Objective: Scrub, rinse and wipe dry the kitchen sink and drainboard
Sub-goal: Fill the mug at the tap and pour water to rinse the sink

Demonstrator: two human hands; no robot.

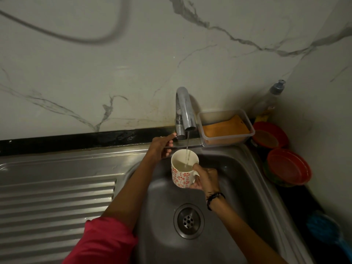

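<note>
Fingers (198, 184) of the right hand (204, 179) curling round the handle of a white ceramic mug (182, 171), holding it upright over the steel sink (238, 180). Orange-red flower print showing on the mug's rounded wall. Thin stream of water (187, 147) falling from the curved chrome tap (183, 109) into the mug, cloudy water pooling inside. Left hand (162, 147) reaching to the tap's base, forefinger stretching out and touching the lever (179, 131), other fingers bending loosely and gripping nothing. Dark thread band (214, 199) circling the right wrist; pink sleeve (102, 242) covering the left upper arm. Round perforated drain (188, 221) sitting low in the smooth basin. Ribbed steel drainboard (57, 206) lying to the left, touching the basin's edge. Clear plastic box (225, 128) standing right of the tap, holding something flat and orange, possibly a sponge. Clear bottle (268, 100), two red bowls (287, 166) and a blurred blue brush (327, 231) lining the right side under veined marble wall (114, 63).
</note>
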